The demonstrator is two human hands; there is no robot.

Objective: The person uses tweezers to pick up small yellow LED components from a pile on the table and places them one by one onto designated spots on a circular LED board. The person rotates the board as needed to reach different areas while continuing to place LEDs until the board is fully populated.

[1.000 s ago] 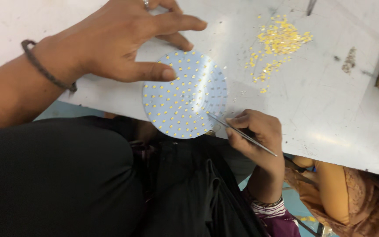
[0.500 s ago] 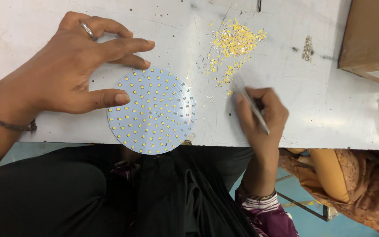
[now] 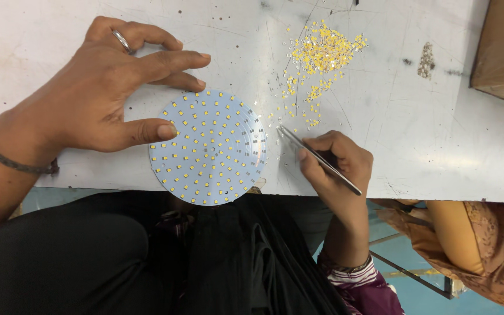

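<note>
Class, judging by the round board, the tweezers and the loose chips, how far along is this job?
Done: most pads on the round board carry yellow chips. In hand: the left hand steadies the board; the right hand holds tweezers pointing towards the loose chips. Left: dark, unfilled pads along the board's right edge.

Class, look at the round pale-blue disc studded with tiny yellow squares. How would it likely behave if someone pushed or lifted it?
The disc looks thin and flat, so it is probably stiff and light. It lies on the smooth white table and may slide easily; the left hand has a thumb against its rim. It overhangs the table edge, so it could tip off if pushed further.
</note>
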